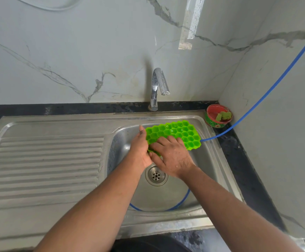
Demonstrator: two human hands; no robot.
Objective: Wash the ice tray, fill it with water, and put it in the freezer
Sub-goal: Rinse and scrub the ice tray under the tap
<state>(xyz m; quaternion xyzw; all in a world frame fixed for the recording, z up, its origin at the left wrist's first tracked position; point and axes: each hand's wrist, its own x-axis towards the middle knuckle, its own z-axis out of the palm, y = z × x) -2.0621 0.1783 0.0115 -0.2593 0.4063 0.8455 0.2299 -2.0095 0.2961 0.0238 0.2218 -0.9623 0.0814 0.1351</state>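
Both hands [157, 151] hold ice tray [177, 132] over sink [218, 160].

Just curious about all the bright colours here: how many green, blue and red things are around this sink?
Green: 2, the ice tray both hands hold over the sink, and the scrub pad in the bowl.
Blue: 1, the hose running into the basin.
Red: 1, the bowl in the corner.
Total: 4

No legible text, label, brand or number is seen anywhere; the patterned band on the red tub [218, 116] right of the tap [158, 88] cannot be read.
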